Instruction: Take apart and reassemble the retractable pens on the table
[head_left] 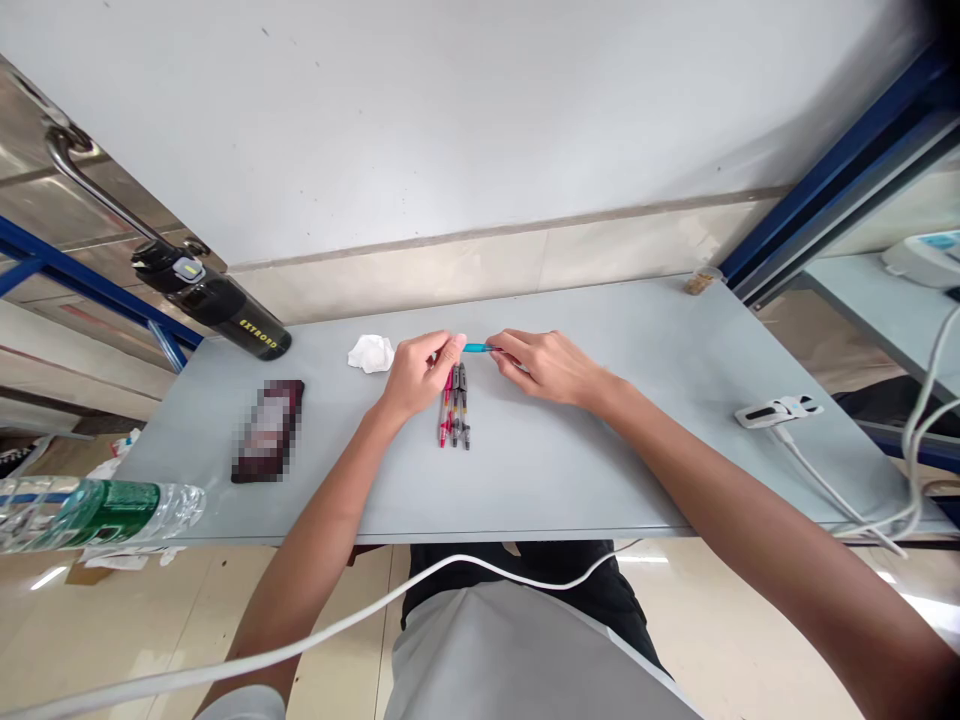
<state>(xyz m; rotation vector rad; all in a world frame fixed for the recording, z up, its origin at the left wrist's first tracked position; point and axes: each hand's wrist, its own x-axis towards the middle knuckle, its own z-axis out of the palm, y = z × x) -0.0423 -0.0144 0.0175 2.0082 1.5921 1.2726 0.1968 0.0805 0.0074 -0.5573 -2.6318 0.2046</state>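
A blue pen (475, 348) lies level between my two hands, just above the far half of the grey table. My left hand (420, 372) pinches its left end between thumb and fingers. At the other end, the fingertips of my right hand (541, 362) are closed round the tip. Just below the blue pen, a red pen (445, 418) and black pens (460, 412) rest side by side on the tabletop. Their upper ends reach close to my left hand. Crumpled white tissue (370, 353) sits left of that hand.
On the table's left stand a black bottle (225, 305), a blurred dark phone-like object (268, 432) and a clear bottle with a green label (112, 512). A white device (778, 411) with a cable is at right. A small cup (703, 281) occupies the far right corner.
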